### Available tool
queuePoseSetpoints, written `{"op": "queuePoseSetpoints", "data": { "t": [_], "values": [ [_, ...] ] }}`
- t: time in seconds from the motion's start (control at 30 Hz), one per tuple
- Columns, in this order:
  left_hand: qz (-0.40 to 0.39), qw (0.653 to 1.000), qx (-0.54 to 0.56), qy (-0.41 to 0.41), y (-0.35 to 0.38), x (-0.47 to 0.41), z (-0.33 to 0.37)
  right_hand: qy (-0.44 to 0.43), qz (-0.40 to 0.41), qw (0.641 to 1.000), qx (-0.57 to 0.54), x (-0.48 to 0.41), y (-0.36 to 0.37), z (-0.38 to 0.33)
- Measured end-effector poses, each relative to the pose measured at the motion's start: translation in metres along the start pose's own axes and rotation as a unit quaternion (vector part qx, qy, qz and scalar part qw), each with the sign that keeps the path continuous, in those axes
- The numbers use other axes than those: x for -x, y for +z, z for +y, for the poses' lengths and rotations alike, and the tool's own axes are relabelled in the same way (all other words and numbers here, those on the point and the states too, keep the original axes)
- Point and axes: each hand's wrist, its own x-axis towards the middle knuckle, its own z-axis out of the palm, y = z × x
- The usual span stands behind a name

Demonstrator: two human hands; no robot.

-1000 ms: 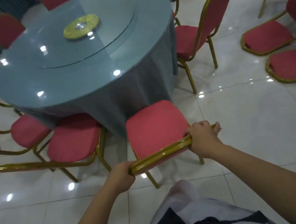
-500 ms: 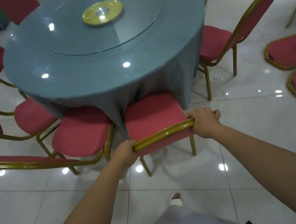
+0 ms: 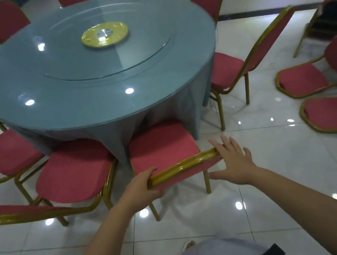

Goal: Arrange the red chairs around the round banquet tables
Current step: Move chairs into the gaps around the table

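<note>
Red chair [image 3: 160, 148] seat tucked against round table [image 3: 84, 101]. Left hand [image 3: 141, 187] grasps its backrest; right hand [image 3: 234, 161] unclenched, fingers spread at the rail end.

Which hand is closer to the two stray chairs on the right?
Right. The right hand lies open at the chair back's right end, toward the stray chairs; the left hand grips its left end.

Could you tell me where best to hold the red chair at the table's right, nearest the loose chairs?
Set your grip on the gold top rail of the red padded, gold-framed chair, coming from behind it, away from the blue-grey round glass-topped table. Its seat faces the table, so the backrest is the free part.
</note>
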Motion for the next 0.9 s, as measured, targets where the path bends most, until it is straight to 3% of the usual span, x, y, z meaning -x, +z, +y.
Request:
{"op": "queuePoseSetpoints", "data": {
  "t": [0.17, 0.37, 0.63, 0.9],
  "values": [
    [0.031, 0.986, -0.085, 0.139, 0.003, -0.013, 0.078, 0.051, 0.033, 0.997, -0.048, 0.029, -0.020, 0.053],
    [-0.020, 0.974, -0.097, 0.202, 0.043, -0.082, 0.187, 0.095, 0.099, 0.977, -0.162, 0.035, -0.068, 0.124],
    [-0.089, 0.967, -0.108, 0.213, 0.121, -0.186, 0.335, 0.138, 0.137, 0.936, -0.294, 0.024, -0.137, 0.265],
    [-0.045, 0.985, -0.033, 0.166, 0.144, -0.275, 0.434, 0.125, 0.144, 0.937, -0.292, -0.031, -0.215, 0.382]
  ]
}}
